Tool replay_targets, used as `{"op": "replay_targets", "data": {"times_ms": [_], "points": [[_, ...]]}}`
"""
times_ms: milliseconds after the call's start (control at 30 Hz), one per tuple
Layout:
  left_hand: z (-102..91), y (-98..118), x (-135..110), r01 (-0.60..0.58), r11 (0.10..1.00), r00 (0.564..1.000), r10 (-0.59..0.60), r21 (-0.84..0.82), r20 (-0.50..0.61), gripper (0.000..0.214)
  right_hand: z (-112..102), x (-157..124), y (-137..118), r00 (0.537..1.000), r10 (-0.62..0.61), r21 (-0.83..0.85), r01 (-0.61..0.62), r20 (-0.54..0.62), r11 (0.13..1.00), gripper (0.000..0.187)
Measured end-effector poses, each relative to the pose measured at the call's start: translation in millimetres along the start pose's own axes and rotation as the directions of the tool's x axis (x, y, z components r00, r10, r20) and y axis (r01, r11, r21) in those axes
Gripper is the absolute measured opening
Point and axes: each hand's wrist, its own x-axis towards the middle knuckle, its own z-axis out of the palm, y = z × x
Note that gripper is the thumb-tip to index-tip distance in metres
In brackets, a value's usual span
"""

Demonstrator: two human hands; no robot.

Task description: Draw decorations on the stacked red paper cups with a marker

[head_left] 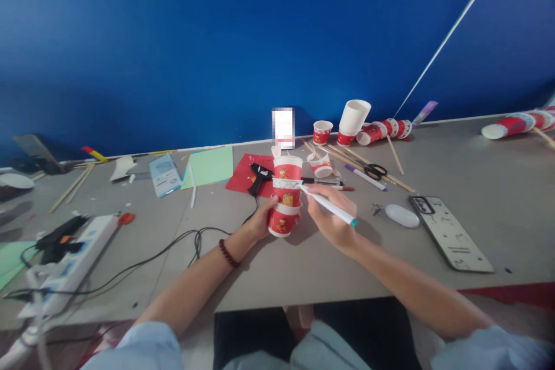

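A column of red paper cups, joined end to end, stands upright in front of me above the table. My left hand is closed around its lower part, with some fingers hidden behind the cups. In my right hand is a white marker with a teal end, pinched between the fingers. Its tip touches or nearly touches the white band on the upper part of the column, where teal marks show. Behind the cups lie a black glue gun and a sheet of red paper.
To the right lie a phone, a white oval case, a purple marker and scissors. White stacked cups stand by the blue wall. At left are a power strip, a looping black cable and green paper.
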Motion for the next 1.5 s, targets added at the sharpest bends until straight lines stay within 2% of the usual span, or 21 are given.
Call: {"op": "replay_targets", "data": {"times_ms": [233,467,633,833,1167,1500], "points": [[6.5,3.6,0.1,-0.034,0.999,0.999,0.034,-0.004,0.014,0.061,-0.4,0.4,-1.2,1.0,0.024,0.024,-0.023,-0.015,0.999,0.011],[-2.5,0.2,1.1,0.003,0.998,1.0,-0.005,-0.066,-0.027,0.059,-3.2,1.6,-1.8,0.998,0.048,0.041,-0.047,-0.029,0.998,0.011],[0.2,2.6,1.4,0.021,0.995,1.0,-0.023,-0.093,-0.021,0.054,-3.8,1.1,-2.7,0.998,0.05,0.038,-0.049,-0.037,0.998,0.01],[7.3,7.4,0.8,0.006,0.994,0.999,-0.01,-0.109,-0.034,0.065,-3.3,2.2,-4.3,0.999,0.032,0.045,-0.03,-0.036,0.999,0.011],[0.7,3.3,2.7,0.034,0.995,0.998,-0.04,-0.096,-0.055,0.05,2.4,-3.0,1.8,0.999,0.033,0.055,-0.035,0.025,0.998,0.011],[-4.5,0.3,3.0,0.044,0.994,0.996,-0.051,-0.104,-0.071,0.048,4.0,-1.6,-1.5,0.999,0.012,0.061,-0.015,0.046,0.998,0.014]]}}
